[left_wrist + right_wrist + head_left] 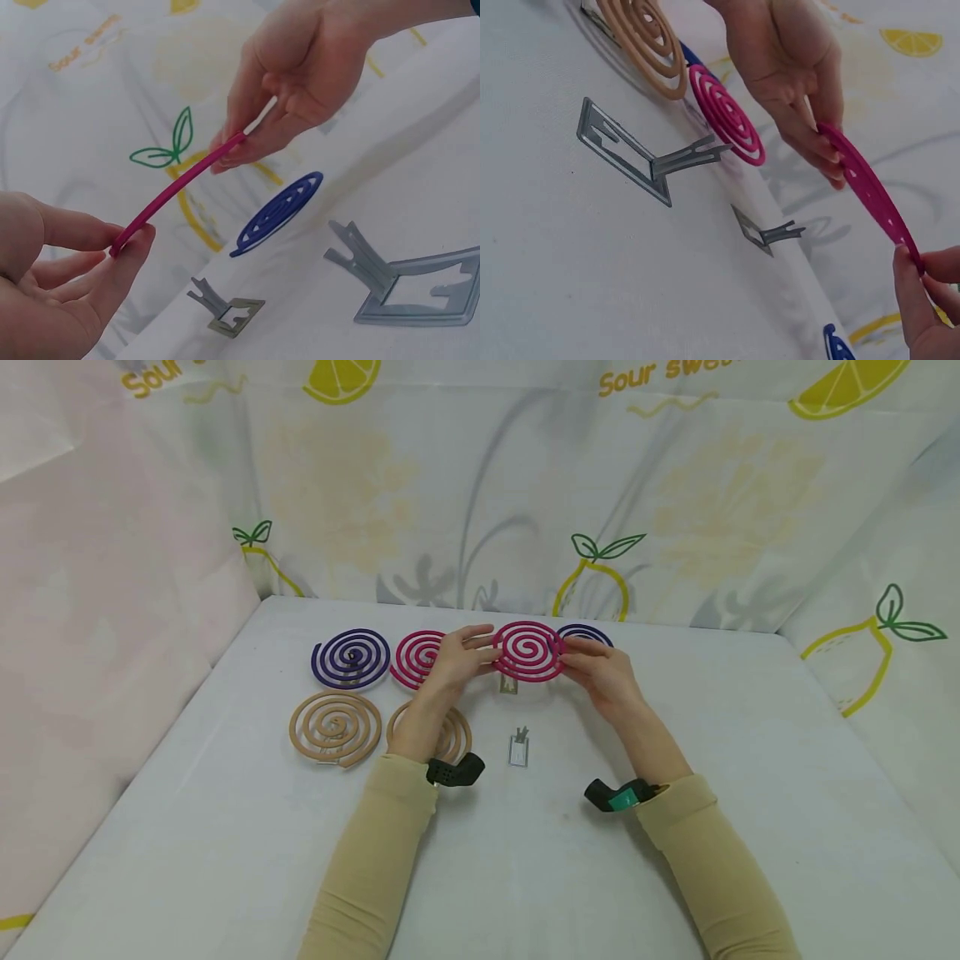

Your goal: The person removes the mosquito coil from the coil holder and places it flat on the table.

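Both hands hold a pink mosquito coil [177, 182] by opposite edges, raised above the table. The left hand [457, 662] pinches its left edge between thumb and fingers. On the opposite side, the right hand [604, 678] grips the edge the same way. Seen from the wrists, the coil is nearly edge-on. Below and just in front of it, a small metal coil stand [508, 686] has its forked prong raised. A second metal stand [518, 752] lies nearer the person, its prong also up.
Left of the hands are a dark blue coil [351, 658], a second pink coil [412, 662] partly behind the left hand, a tan coil [335, 725] and another tan coil [455, 735] partly behind the left forearm. Another blue coil [277, 214] is at the back right, before the patterned cloth backdrop.
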Available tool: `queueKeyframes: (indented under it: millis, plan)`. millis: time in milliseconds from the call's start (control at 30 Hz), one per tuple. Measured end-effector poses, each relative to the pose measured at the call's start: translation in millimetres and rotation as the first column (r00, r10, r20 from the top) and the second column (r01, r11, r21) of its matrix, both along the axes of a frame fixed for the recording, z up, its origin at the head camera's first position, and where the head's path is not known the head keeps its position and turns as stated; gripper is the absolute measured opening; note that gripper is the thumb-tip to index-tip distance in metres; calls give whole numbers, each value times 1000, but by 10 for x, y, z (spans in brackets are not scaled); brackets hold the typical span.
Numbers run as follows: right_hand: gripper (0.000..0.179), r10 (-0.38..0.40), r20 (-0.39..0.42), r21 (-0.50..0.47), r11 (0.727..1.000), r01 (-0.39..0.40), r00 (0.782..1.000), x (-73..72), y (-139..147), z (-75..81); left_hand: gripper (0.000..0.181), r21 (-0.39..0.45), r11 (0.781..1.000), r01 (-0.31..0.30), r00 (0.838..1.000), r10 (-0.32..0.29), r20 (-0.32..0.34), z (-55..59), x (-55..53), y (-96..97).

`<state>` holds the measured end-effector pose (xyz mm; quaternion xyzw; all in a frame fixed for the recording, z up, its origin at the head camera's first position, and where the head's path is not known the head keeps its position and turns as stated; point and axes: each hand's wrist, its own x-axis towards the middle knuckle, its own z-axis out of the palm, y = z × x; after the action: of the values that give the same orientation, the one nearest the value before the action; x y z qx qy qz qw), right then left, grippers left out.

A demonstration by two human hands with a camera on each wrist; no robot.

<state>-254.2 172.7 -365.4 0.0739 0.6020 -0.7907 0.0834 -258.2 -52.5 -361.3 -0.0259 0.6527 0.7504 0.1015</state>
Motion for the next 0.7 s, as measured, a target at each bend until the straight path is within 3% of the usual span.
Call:
queueKeyframes:
  millis: [467, 700]
  plan:
    - [31, -14, -30, 43, 999, 16, 999, 167, 400, 171, 48, 75, 995, -65, 997, 69, -46, 13, 89, 480]
    - [25, -14, -70, 26, 1000, 16, 997, 312, 589, 180, 45, 63, 997, -37, 995, 43, -86, -8, 168, 662]
